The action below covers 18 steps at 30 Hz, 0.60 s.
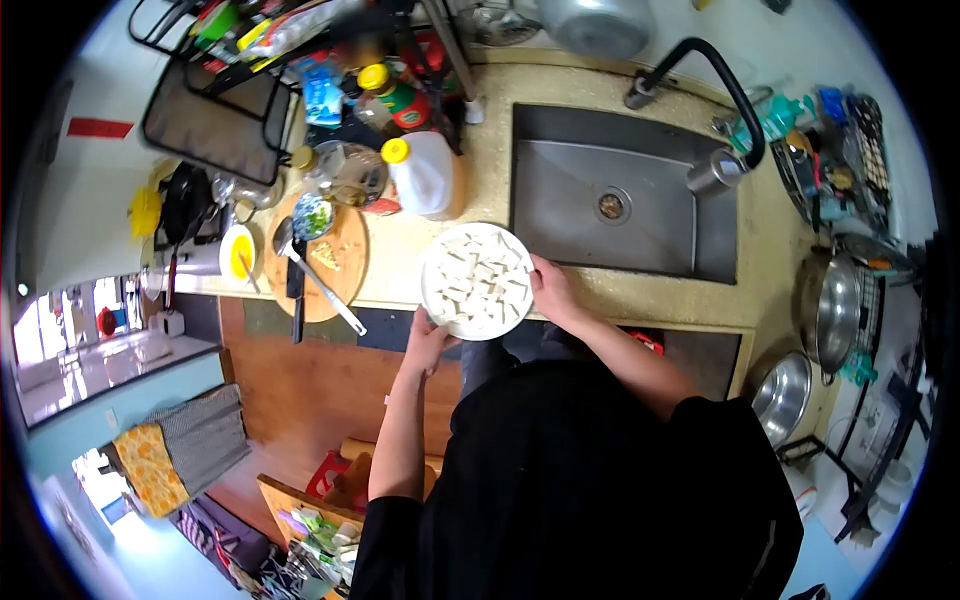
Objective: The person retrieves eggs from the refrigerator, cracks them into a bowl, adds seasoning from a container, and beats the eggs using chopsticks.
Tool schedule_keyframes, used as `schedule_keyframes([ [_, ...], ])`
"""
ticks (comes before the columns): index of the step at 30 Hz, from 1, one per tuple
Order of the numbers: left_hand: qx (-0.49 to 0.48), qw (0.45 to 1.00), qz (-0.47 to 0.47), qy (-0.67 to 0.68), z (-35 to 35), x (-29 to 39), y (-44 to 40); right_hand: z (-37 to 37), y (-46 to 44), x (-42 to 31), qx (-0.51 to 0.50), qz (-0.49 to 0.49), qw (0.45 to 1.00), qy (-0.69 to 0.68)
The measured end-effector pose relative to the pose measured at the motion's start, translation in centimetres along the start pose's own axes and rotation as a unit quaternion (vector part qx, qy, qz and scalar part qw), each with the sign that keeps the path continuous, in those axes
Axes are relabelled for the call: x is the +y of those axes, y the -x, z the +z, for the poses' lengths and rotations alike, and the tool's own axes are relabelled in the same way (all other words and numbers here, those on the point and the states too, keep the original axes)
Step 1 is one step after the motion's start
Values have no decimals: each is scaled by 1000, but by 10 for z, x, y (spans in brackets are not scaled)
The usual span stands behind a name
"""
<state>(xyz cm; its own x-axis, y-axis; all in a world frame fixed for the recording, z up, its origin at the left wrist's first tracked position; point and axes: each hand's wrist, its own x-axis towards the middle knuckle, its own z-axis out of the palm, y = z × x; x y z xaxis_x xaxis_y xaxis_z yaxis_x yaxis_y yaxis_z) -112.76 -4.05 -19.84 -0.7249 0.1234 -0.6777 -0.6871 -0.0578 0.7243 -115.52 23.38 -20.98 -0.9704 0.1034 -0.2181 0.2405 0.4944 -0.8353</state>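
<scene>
L hand [428, 342]: part-curled, closed on near-L rim of plate [432, 265], thumb by edge; fingers beneath prob., can't tell for sure.
R hand [556, 290]: part-open, gripping R rim, most fingers hidden; opp. L hand, prob. for level carry & shared wt.
Plate: white, round, over ctr front edge, betw. both hands, close to body; lifted or part-resting, can't tell.
White pieces [480, 280]: cut small, spread over plate, mostly one layer; prob. kept flat vs. sliding off.
Counter [400, 290]: running behind plate, L to R.
Board [345, 225]: round, wood, L of plate; prob. set near edge for easy reach.
Knife [297, 300] & spoon [335, 298]: on board, side by side, handles past front edge, prob. for quick grab.
Chopped bits [327, 255]: pale, on board, R of spoon.
Sm. bowl [300, 232]: on board's far side, w/ chopped greens; prob. to keep separate.
Yellow-filled bowl [241, 262]: just L of board.
Jug [425, 178]: yellow cap, upright, behind plate.
Sink [580, 190]: far R of plate, faucet [727, 70] arched above.
</scene>
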Motion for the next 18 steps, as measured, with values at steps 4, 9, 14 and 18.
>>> schedule_keyframes([
  [4,1,1000,-12,-22,-5,-3,-7,8,-1,10,-15,-5,999,-35],
  [9,-16,992,-66,-105,-35,22,15,5,13,2,15,1,995,-100],
  [14,93,982,144,-82,-197,89,65,9,52,1,143,-19,989,-10],
  [18,383,874,297,40,-398,129,10,75,86,-60,248,37,959,-130],
])
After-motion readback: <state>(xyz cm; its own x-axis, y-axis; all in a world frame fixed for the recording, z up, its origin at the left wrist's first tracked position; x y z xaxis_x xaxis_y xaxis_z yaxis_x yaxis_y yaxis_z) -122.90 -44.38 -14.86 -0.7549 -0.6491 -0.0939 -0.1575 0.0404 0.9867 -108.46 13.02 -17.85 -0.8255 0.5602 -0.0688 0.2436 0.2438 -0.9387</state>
